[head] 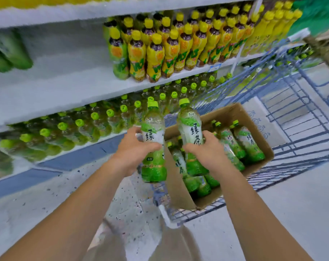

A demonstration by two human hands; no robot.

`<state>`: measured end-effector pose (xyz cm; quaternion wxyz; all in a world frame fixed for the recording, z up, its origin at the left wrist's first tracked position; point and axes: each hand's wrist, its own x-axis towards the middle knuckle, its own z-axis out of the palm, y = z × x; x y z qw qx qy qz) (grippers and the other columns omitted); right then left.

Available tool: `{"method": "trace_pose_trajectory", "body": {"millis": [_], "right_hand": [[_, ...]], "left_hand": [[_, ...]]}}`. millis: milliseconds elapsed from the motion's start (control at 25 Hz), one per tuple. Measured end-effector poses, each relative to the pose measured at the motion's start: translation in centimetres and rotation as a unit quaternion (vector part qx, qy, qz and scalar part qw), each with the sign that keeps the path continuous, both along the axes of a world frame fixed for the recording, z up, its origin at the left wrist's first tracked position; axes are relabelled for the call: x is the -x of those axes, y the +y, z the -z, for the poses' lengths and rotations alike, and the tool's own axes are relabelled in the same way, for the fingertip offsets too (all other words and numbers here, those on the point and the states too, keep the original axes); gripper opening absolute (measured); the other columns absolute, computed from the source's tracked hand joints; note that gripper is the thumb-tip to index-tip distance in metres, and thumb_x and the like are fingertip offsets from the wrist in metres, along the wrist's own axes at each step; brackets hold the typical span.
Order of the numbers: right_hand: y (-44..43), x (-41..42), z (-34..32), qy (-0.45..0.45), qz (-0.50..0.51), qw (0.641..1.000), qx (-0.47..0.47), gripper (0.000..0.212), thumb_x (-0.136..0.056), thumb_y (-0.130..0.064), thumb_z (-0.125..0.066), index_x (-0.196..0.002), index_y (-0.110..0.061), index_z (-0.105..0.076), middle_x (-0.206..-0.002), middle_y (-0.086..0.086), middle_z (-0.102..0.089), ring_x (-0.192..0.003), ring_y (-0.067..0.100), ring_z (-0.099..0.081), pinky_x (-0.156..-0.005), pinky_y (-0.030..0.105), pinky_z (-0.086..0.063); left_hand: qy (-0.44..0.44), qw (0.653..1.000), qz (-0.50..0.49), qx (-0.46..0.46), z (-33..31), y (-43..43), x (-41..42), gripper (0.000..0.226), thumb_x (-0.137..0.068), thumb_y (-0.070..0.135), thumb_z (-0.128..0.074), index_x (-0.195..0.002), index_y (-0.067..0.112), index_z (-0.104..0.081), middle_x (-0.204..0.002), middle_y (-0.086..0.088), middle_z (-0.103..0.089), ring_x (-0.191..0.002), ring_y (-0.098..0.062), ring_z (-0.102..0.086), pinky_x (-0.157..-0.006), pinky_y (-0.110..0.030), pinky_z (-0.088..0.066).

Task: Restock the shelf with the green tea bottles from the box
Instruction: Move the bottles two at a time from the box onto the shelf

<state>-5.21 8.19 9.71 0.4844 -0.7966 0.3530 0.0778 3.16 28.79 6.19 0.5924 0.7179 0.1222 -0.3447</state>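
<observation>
From the head view, we have a green tea bottle in each hand. Our left hand [133, 148] wraps around the middle of the left bottle [153, 142], fingers curled over its label. Our right hand [207, 147] grips the right bottle [190, 127] at its waist in the same way. Both bottles are upright and lifted clear of the cardboard box [176, 185], the two hands close together but not touching.

The box sits in a blue wire cart [301, 113] to our right, and more boxed bottles [248, 144] lie on their sides in it. The lower shelf row [79, 125] of green-capped bottles is ahead and to the left, beneath the yellow bottles [160, 53] on the next shelf up.

We judge these bottles full, so fairly heavy for one hand. The thin plastic wall should give a little under a squeeze, and the shrink label looks smooth and possibly slippery. The narrowed waist is the best hold. It lets us set each base down first. Blur hides which slot in the row is free.
</observation>
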Motion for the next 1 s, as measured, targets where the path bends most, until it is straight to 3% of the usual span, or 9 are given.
{"method": "trace_pose_trajectory", "body": {"millis": [80, 200, 360, 480, 640, 760, 1000], "right_hand": [[3.9, -0.7, -1.3, -0.02, 0.008, 1.0, 0.004, 0.027, -0.067, -0.029, -0.08, -0.086, -0.026, -0.062, -0.076, -0.011, -0.067, -0.056, -0.007, -0.06, -0.042, 0.011, -0.04], [9.7, -2.1, -3.2, -0.029, 0.004, 1.0, 0.002, 0.029, -0.067, -0.032, -0.08, -0.089, -0.027, -0.062, -0.08, -0.011, -0.068, -0.06, -0.004, -0.062, -0.052, 0.021, -0.048], [16.3, -4.7, -5.1, -0.04, -0.034, 0.999, -0.014, 0.028, -0.071, -0.034, -0.08, -0.091, -0.03, -0.061, -0.088, -0.007, -0.069, -0.068, 0.003, -0.065, -0.056, 0.027, -0.051], [20.0, -6.9, -5.8, -0.042, -0.061, 0.997, -0.023, 0.028, -0.07, -0.037, -0.078, -0.092, -0.031, -0.061, -0.085, -0.01, -0.07, -0.074, 0.009, -0.067, -0.059, 0.029, -0.054], [23.7, -11.7, -3.7, -0.084, -0.109, 0.988, -0.07, 0.026, -0.076, -0.03, -0.079, -0.096, -0.033, -0.062, -0.082, -0.021, -0.07, -0.069, -0.005, -0.065, -0.047, 0.01, -0.045], [25.6, -16.6, -0.6, -0.122, -0.135, 0.979, -0.093, 0.034, -0.077, -0.027, -0.08, -0.101, -0.037, -0.059, -0.086, -0.026, -0.069, -0.074, -0.007, -0.066, -0.051, 0.007, -0.046], [27.1, -27.2, 5.2, -0.199, -0.143, 0.968, -0.061, 0.038, -0.072, -0.03, -0.083, -0.099, -0.036, -0.057, -0.083, -0.019, -0.071, -0.071, -0.006, -0.067, -0.053, 0.012, -0.047]], "left_hand": [[-0.007, 1.0, -0.005, 0.004, -1.2, 4.1, -0.1, 0.092, -0.06, 0.032, -0.093, -0.136, 0.036, -0.041, -0.126, -0.005, -0.056, -0.105, -0.026, -0.063, -0.081, -0.045, -0.054], [-0.023, 0.999, -0.031, 0.02, -3.4, 10.3, -1.0, 0.084, -0.049, 0.038, -0.093, -0.119, 0.039, -0.045, -0.119, -0.005, -0.062, -0.093, -0.019, -0.069, -0.072, -0.037, -0.059], [-0.051, 0.998, -0.043, 0.002, -5.8, 17.7, -2.8, 0.106, -0.044, 0.04, -0.091, -0.136, 0.027, -0.038, -0.123, -0.007, -0.059, -0.107, -0.026, -0.064, -0.09, -0.051, -0.055], [-0.093, 0.994, -0.065, -0.001, -6.7, 21.7, -4.5, 0.084, -0.06, 0.022, -0.093, -0.127, 0.026, -0.043, -0.112, -0.004, -0.064, -0.091, -0.015, -0.07, -0.07, -0.035, -0.059], [-0.157, 0.983, -0.085, -0.038, -6.2, 24.7, -8.5, 0.058, -0.062, 0.027, -0.092, -0.108, 0.031, -0.056, -0.098, 0.009, -0.07, -0.075, 0.005, -0.067, -0.054, -0.014, -0.051], [-0.196, 0.972, -0.116, -0.066, -4.5, 25.5, -12.3, 0.049, -0.065, 0.024, -0.09, -0.102, 0.033, -0.058, -0.095, 0.01, -0.071, -0.075, 0.006, -0.067, -0.055, -0.013, -0.05], [-0.296, 0.938, -0.163, -0.074, -0.2, 27.1, -20.2, 0.057, -0.067, 0.018, -0.09, -0.111, 0.029, -0.057, -0.1, 0.012, -0.069, -0.085, 0.004, -0.066, -0.06, -0.01, -0.05]]}}
